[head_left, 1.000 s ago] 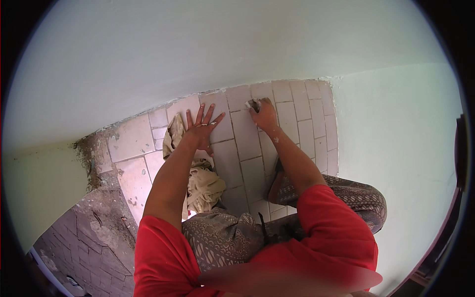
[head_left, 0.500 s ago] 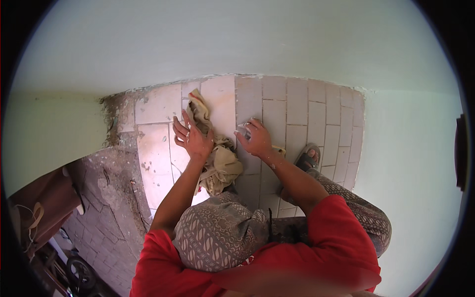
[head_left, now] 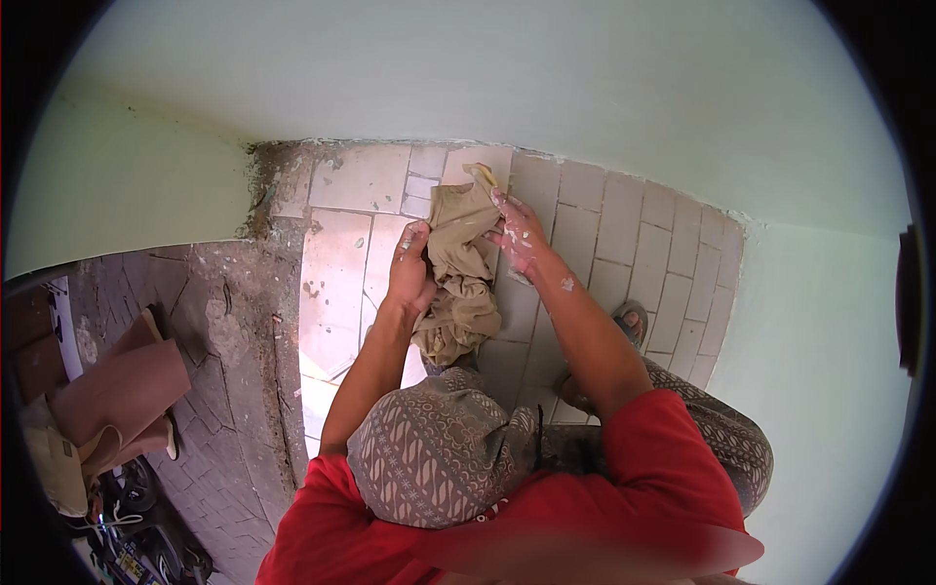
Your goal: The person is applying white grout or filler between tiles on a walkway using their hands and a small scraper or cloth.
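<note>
Cloth [head_left: 458,278]: tan, crumpled, bunched on pale floor tiles [head_left: 624,234], close below green wall [head_left: 487,78], between both hands. Patterned knee [head_left: 439,448] nearest camera, just below cloth; sandalled foot [head_left: 632,320] right of it. Left hand [head_left: 409,268] clenched on cloth's left edge. Right hand [head_left: 517,234], paint-flecked, fingers grasping cloth's upper right fold. Judgement: keep both grips firm, gather loose folds inward, press flat onto tiles. Bare rough concrete [head_left: 224,322] left of cloth; keep fabric off it.
</note>
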{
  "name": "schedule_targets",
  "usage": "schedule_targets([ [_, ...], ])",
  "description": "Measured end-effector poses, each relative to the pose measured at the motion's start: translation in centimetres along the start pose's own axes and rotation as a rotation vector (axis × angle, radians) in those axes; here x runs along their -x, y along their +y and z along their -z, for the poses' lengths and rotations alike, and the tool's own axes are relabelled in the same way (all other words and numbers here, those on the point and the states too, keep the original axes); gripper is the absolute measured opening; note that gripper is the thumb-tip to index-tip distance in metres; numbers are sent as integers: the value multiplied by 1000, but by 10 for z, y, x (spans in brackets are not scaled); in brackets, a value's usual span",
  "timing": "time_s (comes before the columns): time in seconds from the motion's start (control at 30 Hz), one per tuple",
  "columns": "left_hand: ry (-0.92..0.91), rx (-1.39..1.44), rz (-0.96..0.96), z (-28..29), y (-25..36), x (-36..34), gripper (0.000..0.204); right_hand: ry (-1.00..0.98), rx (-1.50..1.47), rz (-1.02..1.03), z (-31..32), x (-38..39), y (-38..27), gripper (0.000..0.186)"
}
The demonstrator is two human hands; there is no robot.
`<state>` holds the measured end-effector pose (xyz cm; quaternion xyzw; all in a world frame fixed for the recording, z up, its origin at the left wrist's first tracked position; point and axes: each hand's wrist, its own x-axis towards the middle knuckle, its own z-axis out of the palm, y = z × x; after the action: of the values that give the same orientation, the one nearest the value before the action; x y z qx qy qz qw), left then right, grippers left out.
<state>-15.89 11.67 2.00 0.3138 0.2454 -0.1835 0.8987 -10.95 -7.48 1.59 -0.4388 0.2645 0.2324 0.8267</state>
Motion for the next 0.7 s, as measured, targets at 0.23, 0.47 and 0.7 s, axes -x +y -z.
schedule_targets([
  [0.23, -103, -124, 129, -35, -21, -13, 35, -292, 92, -180, 59, 34, 2, 46],
  [0.47, -533, -1623, 65, -60, -46, -18, 97, 194, -524, 179, 115, 61, -46, 39],
  [0.7, -866, -1438, 59, -70, -89, -27, 87, 671, -629, 645, 227, 50, -56, 14],
])
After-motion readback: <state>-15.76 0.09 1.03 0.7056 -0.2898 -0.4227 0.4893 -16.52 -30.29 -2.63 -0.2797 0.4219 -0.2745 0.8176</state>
